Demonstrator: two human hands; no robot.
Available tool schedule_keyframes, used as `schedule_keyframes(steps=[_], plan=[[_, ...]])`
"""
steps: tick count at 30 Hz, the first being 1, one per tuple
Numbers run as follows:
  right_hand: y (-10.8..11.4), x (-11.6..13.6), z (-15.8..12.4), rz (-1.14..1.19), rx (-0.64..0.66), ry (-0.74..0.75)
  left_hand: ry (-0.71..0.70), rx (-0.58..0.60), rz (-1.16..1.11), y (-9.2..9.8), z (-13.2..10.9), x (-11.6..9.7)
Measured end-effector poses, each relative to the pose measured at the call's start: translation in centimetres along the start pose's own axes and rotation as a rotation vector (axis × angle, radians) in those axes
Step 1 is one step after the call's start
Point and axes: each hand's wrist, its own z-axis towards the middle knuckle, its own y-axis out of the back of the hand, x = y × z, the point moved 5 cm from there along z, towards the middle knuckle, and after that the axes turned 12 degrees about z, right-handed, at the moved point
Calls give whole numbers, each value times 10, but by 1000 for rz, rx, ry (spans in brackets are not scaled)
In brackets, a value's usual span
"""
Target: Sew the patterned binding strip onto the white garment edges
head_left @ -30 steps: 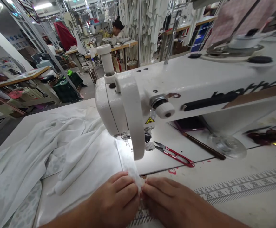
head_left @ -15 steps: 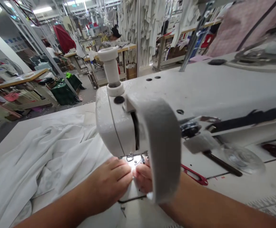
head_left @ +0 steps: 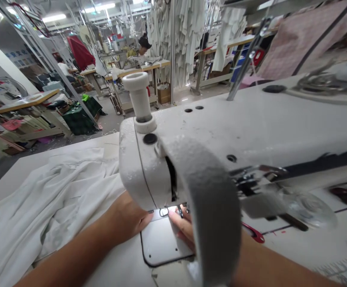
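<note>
A white industrial sewing machine head point(head_left: 149, 167) fills the middle of the view, with a curved white guard point(head_left: 212, 211) blurred in front of it. Below it lies a dark-edged metal bed plate point(head_left: 161, 239). My left hand point(head_left: 128, 215) rests beside the plate, its fingers hidden under the machine head. My right hand point(head_left: 182, 229) is at the plate's right, fingertips near the presser foot, partly behind the guard. White fabric point(head_left: 44, 195) lies in folds left of my left arm. Whether either hand holds anything, I cannot tell.
Red thread snips point(head_left: 254, 233) lie partly hidden right of the machine, near a transparent disc point(head_left: 309, 211). A tape ruler point(head_left: 341, 271) runs along the table. Beyond stand shelves, hanging white garments point(head_left: 176, 40) and a co-worker point(head_left: 143, 50) at a far table.
My hands have parted and no longer pinch the white strip in front of the needle. The view has moved closer over the machine, and the metal plate now shows.
</note>
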Motion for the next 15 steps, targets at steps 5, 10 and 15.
schedule_keyframes(steps=[5, 10, 15], plan=[[10, 6, 10, 125, 95, -37, 17, 24, 52, -1, -3, -2], [50, -7, 12, 48, 32, -79, 14, 28, 69, -10, -7, 1], [97, -64, -16, -271, -81, -354, -12, 8, -16, -6, -4, 0]])
